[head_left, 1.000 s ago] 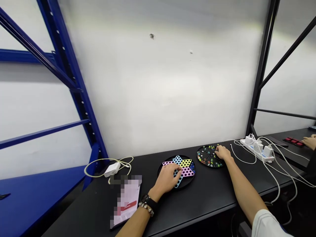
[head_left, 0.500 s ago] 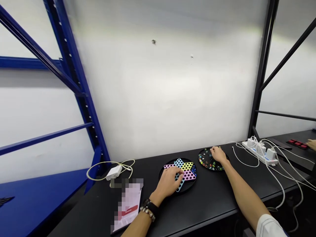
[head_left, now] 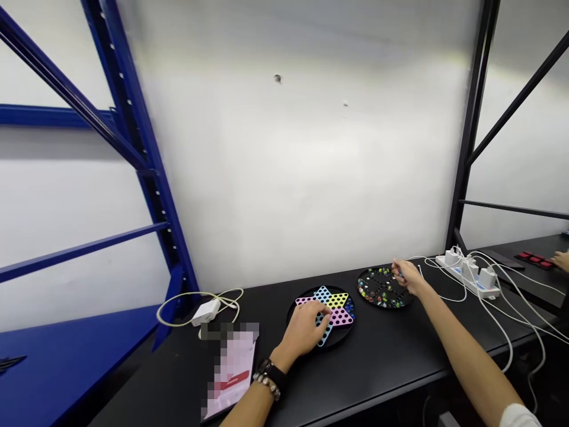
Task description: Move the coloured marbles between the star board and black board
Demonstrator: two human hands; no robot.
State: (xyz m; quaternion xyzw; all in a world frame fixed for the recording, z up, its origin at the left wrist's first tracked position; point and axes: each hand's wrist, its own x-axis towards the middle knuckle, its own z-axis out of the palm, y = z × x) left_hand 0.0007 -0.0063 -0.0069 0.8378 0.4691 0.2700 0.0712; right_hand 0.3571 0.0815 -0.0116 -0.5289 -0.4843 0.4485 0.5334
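Note:
My left hand (head_left: 304, 332) rests with curled fingers on a star-shaped Chinese checkers board (head_left: 338, 300) in pink, blue, yellow and black, and hides its lower left part. The board lies on a round black base. To its right is a round black board (head_left: 377, 289) holding several coloured marbles. My right hand (head_left: 406, 277) is at that board's right edge, fingertips pinched together above it. I cannot tell whether either hand holds a marble.
A white power strip (head_left: 466, 273) with white cables lies right on the black table (head_left: 377, 362). A white charger (head_left: 207, 311) and a blurred pink-white sheet (head_left: 232, 370) are left. Blue shelving (head_left: 133, 148) stands left. A co-worker's hand (head_left: 560, 260) is far right.
My right hand has moved from the middle of the round board to its right edge, and its fingers have drawn together. My left hand has stayed on the star board.

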